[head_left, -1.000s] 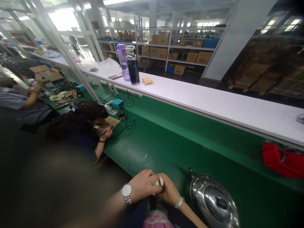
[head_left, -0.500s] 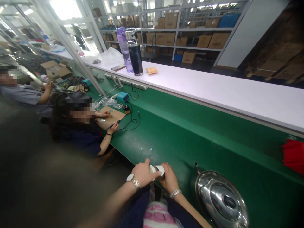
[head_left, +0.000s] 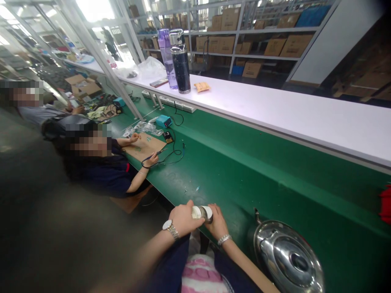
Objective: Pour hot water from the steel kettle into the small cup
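Low in the middle of the frame, two hands meet at the near edge of the green worktop (head_left: 232, 171). The left hand (head_left: 182, 217), watch on its wrist, has its grip closed round one end of a small cylinder (head_left: 202, 212). The right hand (head_left: 217, 223), wearing a bracelet, grips the other end. The cylinder lies sideways between them. A shiny metal kettle (head_left: 288, 256) sits at lower right, near the right hand. At left centre, a co-worker's hand (head_left: 151, 159) holds a pen-like tool.
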Demonstrator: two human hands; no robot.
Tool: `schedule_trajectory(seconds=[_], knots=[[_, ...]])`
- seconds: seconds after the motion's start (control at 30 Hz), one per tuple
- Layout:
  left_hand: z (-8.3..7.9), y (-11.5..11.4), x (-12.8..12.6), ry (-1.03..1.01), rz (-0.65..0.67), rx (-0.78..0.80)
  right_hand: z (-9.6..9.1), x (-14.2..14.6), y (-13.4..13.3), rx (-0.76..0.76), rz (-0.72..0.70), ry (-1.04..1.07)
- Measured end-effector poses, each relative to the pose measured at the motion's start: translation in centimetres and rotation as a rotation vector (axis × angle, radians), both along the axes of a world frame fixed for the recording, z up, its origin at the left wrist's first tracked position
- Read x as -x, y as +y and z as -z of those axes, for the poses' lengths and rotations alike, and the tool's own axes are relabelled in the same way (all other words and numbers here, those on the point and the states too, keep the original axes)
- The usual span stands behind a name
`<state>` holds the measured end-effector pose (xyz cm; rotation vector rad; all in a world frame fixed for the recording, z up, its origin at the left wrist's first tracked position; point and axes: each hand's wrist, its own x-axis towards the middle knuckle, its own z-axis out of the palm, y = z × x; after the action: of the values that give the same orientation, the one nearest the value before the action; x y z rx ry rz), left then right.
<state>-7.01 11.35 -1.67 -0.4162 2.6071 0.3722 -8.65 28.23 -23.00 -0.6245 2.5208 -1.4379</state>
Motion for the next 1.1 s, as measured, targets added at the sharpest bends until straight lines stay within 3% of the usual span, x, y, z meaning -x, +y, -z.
schedule_trajectory(seconds=[0.1, 0.37, 0.7, 0.8, 0.9, 1.0, 1.1], knots=[[0.1, -0.9, 0.0, -0.007, -0.117, -0.062, 0.9, 0.2, 0.4, -0.011, 0.073, -0.020], [1.8, -3.4, -1.9, 0.004, -0.234, -0.178, 4.0, 1.4, 1.4, 0.057, 0.246, -0.136], [3.7, -1.4, -4.3, 0.009, -0.313, -0.283, 4.7, 1.3, 2.8, 0.085, 0.306, -0.195], [3.7, -0.7, -4.1, 0.008, -0.304, -0.307, 3.5, 0.3, 3.4, 0.017, 0.344, -0.207], [3.8, -0.2, -3.7, -0.002, -0.302, -0.311, 0.7, -2.4, 5.7, -0.064, 0.328, -0.209], [4.0, 0.2, -3.3, -0.021, -0.301, -0.307, -3.1, -6.3, 10.4, -0.125, 0.234, -0.185], [4.4, 0.5, -2.9, -0.037, -0.298, -0.310, -6.3, -9.8, 16.6, -0.271, 0.326, -0.116]])
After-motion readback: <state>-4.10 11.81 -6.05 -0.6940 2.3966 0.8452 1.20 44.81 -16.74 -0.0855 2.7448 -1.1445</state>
